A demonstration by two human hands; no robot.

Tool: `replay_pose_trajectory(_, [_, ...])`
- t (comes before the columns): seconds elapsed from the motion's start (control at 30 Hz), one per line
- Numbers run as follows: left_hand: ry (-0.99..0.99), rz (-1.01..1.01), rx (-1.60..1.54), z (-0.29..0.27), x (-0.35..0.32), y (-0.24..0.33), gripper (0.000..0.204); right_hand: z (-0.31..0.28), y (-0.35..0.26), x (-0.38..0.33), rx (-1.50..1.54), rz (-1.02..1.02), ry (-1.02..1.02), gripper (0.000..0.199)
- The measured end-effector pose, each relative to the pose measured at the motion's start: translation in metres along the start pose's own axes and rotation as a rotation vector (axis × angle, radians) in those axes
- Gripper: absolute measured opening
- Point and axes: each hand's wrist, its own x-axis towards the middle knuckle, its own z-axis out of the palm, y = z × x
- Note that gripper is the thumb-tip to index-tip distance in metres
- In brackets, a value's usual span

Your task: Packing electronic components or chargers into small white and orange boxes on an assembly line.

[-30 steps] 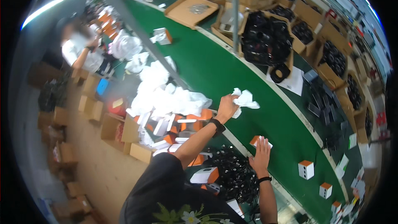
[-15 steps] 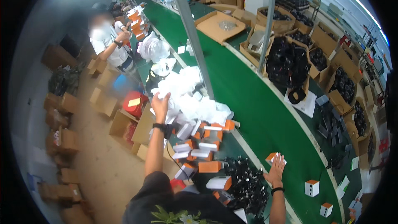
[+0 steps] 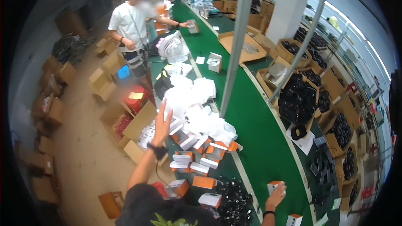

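My left hand (image 3: pixel 162 124) is raised over the workbench, open, with fingers stretched and nothing in it. It is nearest to the heap of white plastic bags (image 3: pixel 190 96) and a pile of open orange-and-white boxes (image 3: pixel 209 147). At the right, my right hand (image 3: pixel 276 196) has its fingers over the side of a small orange-and-white box (image 3: pixel 273 186) standing on the green conveyor belt (image 3: pixel 268 142). Part of that box is hidden by the fingers. A second such box (image 3: pixel 294 220) stands lower on the belt. Black cables with small metal ends (image 3: pixel 234 203) lie heaped between my arms.
A co-worker (image 3: pixel 132 23) stands at the far left, one hand at a box (image 3: pixel 192 26) over the belt. Another box (image 3: pixel 215 62) stands on the belt near a metal post (image 3: pixel 235 50). Open cartons (image 3: pixel 125 121) line the floor; cartons of black parts (image 3: pixel 298 98) fill the right side.
The view has shifted. My left hand has opened away from the white bags. My right hand stays at the box, its fingers less spread. The co-worker has reached out over the belt with a box.
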Motion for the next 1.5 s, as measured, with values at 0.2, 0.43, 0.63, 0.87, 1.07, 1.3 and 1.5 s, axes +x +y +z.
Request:
replay_pose_trajectory(0.2, [-0.098,-0.317,-0.077,-0.063,-0.173,0.019,0.064,-0.049,0.044,0.026,0.076,0.263,-0.074,0.095])
replay_pose_trajectory(0.43, [-0.534,-0.292,-0.145,-0.089,-0.209,0.107,0.048,-0.113,0.057,-0.152,0.904,0.058,-0.061,0.065])
replay_pose_trajectory(0.63, [-0.886,-0.119,-0.207,-0.059,-0.234,0.199,0.046,-0.147,0.097,-0.334,1.054,0.292,-0.180,0.046])
replay_pose_trajectory(0.87, [-1.518,-0.059,-0.104,-0.024,-0.341,0.223,0.049,-0.182,0.116,-0.473,1.030,0.598,-0.095,0.040])
replay_pose_trajectory(1.07, [-1.860,0.202,0.013,-0.007,-0.418,0.196,0.055,-0.202,0.088,-0.579,1.139,0.661,-0.237,0.049])
replay_pose_trajectory(1.3, [-1.320,0.719,0.266,0.026,-0.436,0.138,0.091,-0.207,0.035,-0.614,1.147,0.492,-0.347,0.085])
replay_pose_trajectory(1.5, [-1.402,0.704,0.386,0.022,-0.418,0.074,0.107,-0.210,0.028,-0.583,1.255,0.429,-0.319,0.086])
